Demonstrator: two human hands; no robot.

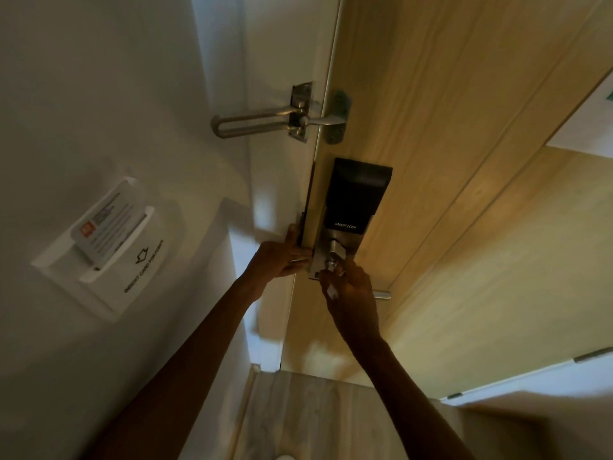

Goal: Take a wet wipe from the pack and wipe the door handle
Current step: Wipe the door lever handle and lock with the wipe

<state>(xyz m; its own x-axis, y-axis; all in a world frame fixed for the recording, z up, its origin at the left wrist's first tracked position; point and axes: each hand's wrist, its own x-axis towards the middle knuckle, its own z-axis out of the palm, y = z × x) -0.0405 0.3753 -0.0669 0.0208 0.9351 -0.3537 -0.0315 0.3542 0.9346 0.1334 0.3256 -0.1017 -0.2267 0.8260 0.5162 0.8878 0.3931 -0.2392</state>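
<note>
A silver lever door handle (381, 295) juts from a black and silver smart lock (355, 200) on a light wooden door (447, 161). My right hand (351, 293) covers most of the handle, with only its right tip showing. A white wet wipe (331, 290) is bunched in that hand and pressed against the handle near its base. My left hand (282, 257) grips the door's edge just left of the lock plate. The wipe pack is not in view.
A metal swing-bar door guard (265, 122) spans the gap between wall and door above the lock. A white key-card power holder (109, 247) with a card in it is mounted on the left wall. Pale wood-look floor (298, 413) lies below.
</note>
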